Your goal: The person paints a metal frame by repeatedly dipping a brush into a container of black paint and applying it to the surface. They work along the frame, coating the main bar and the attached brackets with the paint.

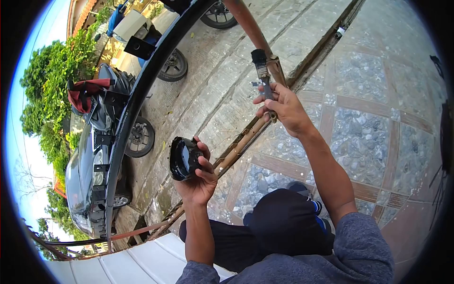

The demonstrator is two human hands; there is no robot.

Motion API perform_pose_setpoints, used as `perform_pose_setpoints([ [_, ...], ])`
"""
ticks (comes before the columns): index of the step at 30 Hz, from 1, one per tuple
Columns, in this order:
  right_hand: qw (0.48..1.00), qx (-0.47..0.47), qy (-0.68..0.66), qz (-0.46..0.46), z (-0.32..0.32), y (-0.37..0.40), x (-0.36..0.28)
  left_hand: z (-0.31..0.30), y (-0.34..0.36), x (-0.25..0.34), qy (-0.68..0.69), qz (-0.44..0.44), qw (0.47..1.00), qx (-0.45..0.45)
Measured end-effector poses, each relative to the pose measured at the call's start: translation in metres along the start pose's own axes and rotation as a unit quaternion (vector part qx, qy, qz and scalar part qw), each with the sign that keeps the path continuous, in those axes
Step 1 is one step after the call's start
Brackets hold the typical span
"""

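Note:
My left hand [201,177] holds a small round container [185,158], its outside coated in black and its open mouth showing a pale, shiny inside. My fingers wrap around its right side. In my right hand [281,106] is a paintbrush [265,78], gripped by its handle with the dark, wet-looking bristles pointing up. Brush and container are well apart. Left of the container a long curved metal bar [124,118], painted black, carries several black brackets along its length.
A reddish-brown post [248,23] rises beyond the brush. Motorcycles [172,66] and a dark car [85,184] stand past the black bar. Below lie stone-patterned tiles [362,123] and a rusty floor rail [246,142]. White panels [142,260] are at the bottom left.

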State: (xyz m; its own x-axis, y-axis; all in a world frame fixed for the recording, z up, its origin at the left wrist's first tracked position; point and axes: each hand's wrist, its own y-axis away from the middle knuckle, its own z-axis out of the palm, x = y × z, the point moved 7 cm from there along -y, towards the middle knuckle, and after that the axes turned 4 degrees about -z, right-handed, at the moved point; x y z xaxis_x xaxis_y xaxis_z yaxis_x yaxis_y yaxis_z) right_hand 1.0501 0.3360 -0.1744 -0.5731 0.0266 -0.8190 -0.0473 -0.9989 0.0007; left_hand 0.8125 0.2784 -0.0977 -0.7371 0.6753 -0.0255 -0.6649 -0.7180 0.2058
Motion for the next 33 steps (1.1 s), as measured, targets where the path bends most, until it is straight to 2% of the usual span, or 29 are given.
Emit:
perform_pose_setpoints([
  [3,0.989,0.039,0.103,-0.094,0.031,-0.037,-0.021,0.006,0.000,-0.007,0.001,0.013,1.000,0.015],
  [7,0.947,0.130,0.200,-0.214,0.047,-0.082,-0.046,0.010,0.007,-0.012,-0.009,0.027,0.999,0.018],
  [13,0.907,0.156,0.308,-0.242,0.076,-0.091,-0.076,0.008,0.026,-0.005,-0.017,0.047,0.998,0.027],
  [17,0.898,0.065,0.363,-0.239,0.110,-0.061,-0.048,0.008,0.042,0.007,-0.014,0.071,0.997,0.028],
  [21,0.921,0.109,0.292,-0.235,0.116,-0.057,-0.026,0.004,0.063,0.022,-0.005,0.094,0.995,0.020],
  [22,0.920,0.094,0.302,-0.229,0.128,-0.056,-0.022,0.002,0.069,0.027,-0.003,0.096,0.995,0.013],
  [25,0.897,0.022,0.355,-0.260,0.180,-0.035,0.006,-0.002,0.089,0.042,-0.004,0.107,0.994,0.004],
  [27,0.885,-0.065,0.374,-0.267,0.213,-0.015,0.041,-0.002,0.101,0.051,-0.004,0.121,0.993,0.005],
  [31,0.824,-0.207,0.450,-0.273,0.247,0.001,0.063,-0.008,0.122,0.067,0.002,0.145,0.989,0.006],
  [33,0.822,-0.177,0.440,-0.315,0.238,-0.016,0.046,-0.011,0.127,0.074,0.008,0.149,0.989,0.006],
])
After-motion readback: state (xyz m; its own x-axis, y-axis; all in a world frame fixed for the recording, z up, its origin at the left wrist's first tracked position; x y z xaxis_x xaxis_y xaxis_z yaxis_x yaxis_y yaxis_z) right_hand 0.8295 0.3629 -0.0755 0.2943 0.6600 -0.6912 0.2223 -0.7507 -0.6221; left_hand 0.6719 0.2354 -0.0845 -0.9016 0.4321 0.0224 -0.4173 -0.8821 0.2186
